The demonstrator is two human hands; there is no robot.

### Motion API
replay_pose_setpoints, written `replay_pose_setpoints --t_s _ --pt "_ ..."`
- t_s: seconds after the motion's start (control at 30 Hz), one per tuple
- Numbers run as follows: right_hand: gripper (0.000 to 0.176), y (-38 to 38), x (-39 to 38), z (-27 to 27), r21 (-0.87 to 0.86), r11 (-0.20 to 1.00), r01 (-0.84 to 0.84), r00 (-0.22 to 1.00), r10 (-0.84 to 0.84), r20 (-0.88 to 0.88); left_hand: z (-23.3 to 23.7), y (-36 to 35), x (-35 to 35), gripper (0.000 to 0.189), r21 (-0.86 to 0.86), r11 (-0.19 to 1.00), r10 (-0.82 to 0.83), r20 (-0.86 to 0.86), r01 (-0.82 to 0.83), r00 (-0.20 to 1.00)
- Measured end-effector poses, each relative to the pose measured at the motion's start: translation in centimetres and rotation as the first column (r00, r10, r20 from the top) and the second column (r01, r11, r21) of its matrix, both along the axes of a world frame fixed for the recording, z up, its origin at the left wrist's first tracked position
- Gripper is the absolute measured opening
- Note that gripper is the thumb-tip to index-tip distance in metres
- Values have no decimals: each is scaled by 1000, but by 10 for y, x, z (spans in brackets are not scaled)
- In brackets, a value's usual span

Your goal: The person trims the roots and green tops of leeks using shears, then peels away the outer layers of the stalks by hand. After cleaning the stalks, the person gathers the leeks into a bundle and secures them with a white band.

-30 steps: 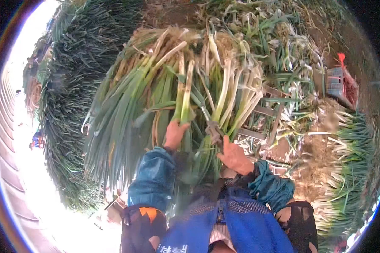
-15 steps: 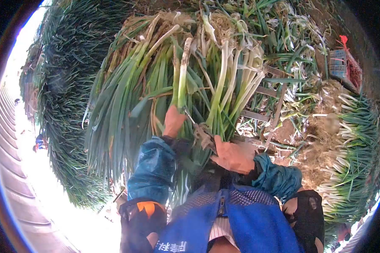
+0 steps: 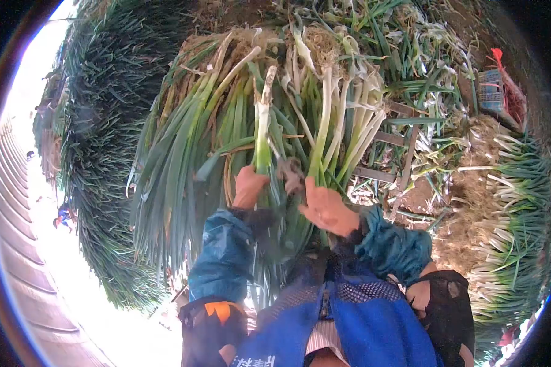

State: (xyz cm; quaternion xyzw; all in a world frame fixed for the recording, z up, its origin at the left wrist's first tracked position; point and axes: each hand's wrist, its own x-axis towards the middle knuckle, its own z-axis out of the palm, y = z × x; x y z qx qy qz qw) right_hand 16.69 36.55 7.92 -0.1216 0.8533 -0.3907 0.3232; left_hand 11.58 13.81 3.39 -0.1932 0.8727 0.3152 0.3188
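Note:
My left hand (image 3: 250,186) is closed round the green part of a long green onion (image 3: 262,131), whose white end points away from me. The outer skin near the white end looks ragged. My right hand (image 3: 330,211) is closed on a thin metal-tipped tool (image 3: 291,174) with greyish cloth wrapped round it. The tool's tip lies close beside the held stalk; whether it touches cannot be made out. Under and around both hands lies a heap of green onions (image 3: 193,159), roots toward the far side.
A dense bank of green onion leaves (image 3: 104,153) stands on the left. Cleaned green onions (image 3: 508,226) lie in a row on the right. Peeled scraps (image 3: 422,79) litter the far right, around a metal frame (image 3: 404,162). A blue crate (image 3: 491,88) sits beyond.
The held green onion has shifted slightly toward me, and its outer skin now looks torn. My right hand and the tool have moved up and slightly left.

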Motion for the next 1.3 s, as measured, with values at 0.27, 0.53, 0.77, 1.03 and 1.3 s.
replay_pose_setpoints --t_s 0.27,0.53,0.77,1.03,1.3 --pt "48 -17 -15 -38 -5 999 33 976 -34 -213 22 -29 65 25 243 963 101 74 -116 992" --pt "73 -24 2 -14 86 983 -165 978 174 -113 -15 -64 118 26 238 904 -292 -262 355 920" --pt "39 -57 -35 -39 122 991 -60 947 95 -306 45 -34 93 28 312 945 -100 -8 97 995" --pt "29 -80 -94 -57 192 981 22 980 17 -197 -18 -67 120 29 444 895 21 83 -56 996" --pt "26 -89 -105 -74 199 976 90 972 -42 -232 -9 -78 117 24 249 842 -363 -394 479 844"
